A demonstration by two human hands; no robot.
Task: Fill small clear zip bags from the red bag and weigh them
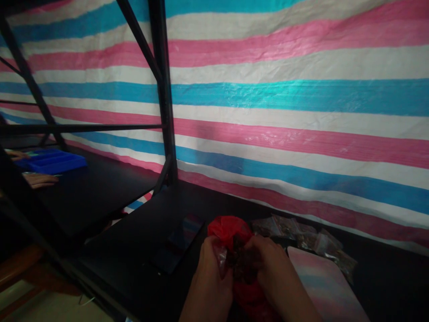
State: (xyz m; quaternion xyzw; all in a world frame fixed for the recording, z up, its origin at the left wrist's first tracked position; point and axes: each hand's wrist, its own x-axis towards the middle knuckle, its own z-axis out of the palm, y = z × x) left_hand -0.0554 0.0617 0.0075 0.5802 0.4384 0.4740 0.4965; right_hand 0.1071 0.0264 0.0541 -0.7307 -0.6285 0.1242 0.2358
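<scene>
A red plastic bag (228, 228) lies on the black tabletop in front of me, its mouth spread between my hands. Dark brown dried pieces (243, 264) fill the gap there; the dim light blurs their kind. My left hand (214, 264) is closed at the bag's left side, and a small clear plastic bag (221, 255) shows at its fingers. On the other side, my right hand (270, 257) has its fingers curled against the brown pieces. Its fingertips are partly hidden.
Several small clear bags with brown contents (306, 235) lie along the back edge, behind a flat shiny panel (330, 284). A dark, phone-like slab (181, 241) rests at left. Beyond the black metal frame (164, 89), another person's hand (42, 180) is near a blue tray (56, 162).
</scene>
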